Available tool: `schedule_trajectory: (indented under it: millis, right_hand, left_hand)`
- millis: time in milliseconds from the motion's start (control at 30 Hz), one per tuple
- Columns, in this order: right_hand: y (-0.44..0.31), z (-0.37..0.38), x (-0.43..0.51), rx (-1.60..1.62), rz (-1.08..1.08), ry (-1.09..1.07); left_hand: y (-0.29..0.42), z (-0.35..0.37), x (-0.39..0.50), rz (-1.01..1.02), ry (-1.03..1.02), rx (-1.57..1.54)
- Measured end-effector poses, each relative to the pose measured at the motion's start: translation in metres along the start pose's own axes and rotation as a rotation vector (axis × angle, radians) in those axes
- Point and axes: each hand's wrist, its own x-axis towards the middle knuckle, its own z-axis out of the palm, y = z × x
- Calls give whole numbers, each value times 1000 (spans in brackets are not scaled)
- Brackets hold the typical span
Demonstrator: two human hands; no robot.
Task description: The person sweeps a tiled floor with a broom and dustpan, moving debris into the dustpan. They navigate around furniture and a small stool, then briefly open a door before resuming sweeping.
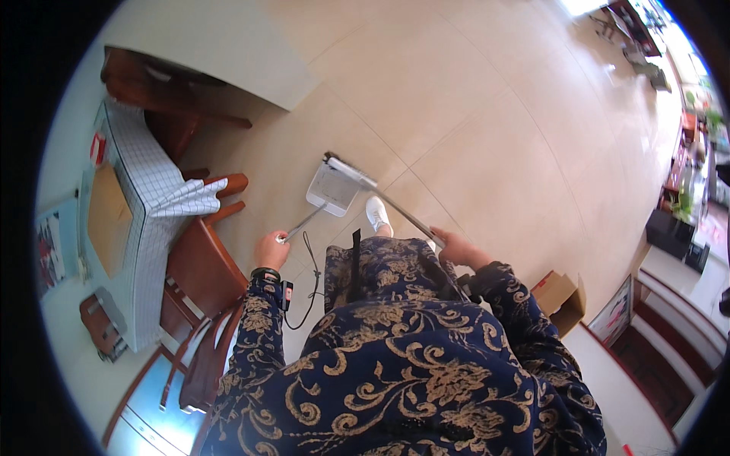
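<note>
My left hand (272, 251) grips the end of the thin metal handle of a long-handled dustpan. Its pale, shallow pan (333, 188) rests on the tiled floor (456, 114), left of my white shoe (377, 212), with some dark bits in it. In my right hand (456, 248) is the metal handle of a broom. That handle slants up and left to the broom head (351, 172), which lies across the pan's front edge, its dark bristles showing at the left end. A dark cord hangs beside my left wrist.
On the left stands a table with a checked cloth (137, 148), a cardboard piece (108, 219) on it and wooden chairs (208, 268) alongside. A white wall corner (228, 45) juts in at upper left. An open cardboard box (559, 299) is at my right, near a white cabinet (621, 370).
</note>
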Motion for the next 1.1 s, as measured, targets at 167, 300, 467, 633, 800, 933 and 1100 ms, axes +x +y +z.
schedule_trajectory:
  millis: [167, 300, 467, 633, 800, 933, 1100]
  right_hand:
    - [67, 31, -19, 329, 74, 19]
    - [130, 62, -54, 618, 230, 19]
    - [183, 104, -83, 943, 405, 247]
    - [231, 148, -39, 1269, 556, 523]
    - [304, 153, -28, 1471, 586, 607]
    - [335, 136, -14, 1530, 593, 617]
    - [314, 109, 20, 1483, 455, 427]
  left_hand:
    - [-32, 8, 20, -119, -462, -489]
    - [-45, 4, 24, -199, -296, -331]
    - [-53, -15, 32, -123, -210, -401]
    - [-50, -44, 31, -229, -104, -539]
    - [-29, -52, -29, -229, -11, -520]
    - [-22, -51, -50, -252, -38, -472]
    - [-46, -43, -63, -290, 19, -615]
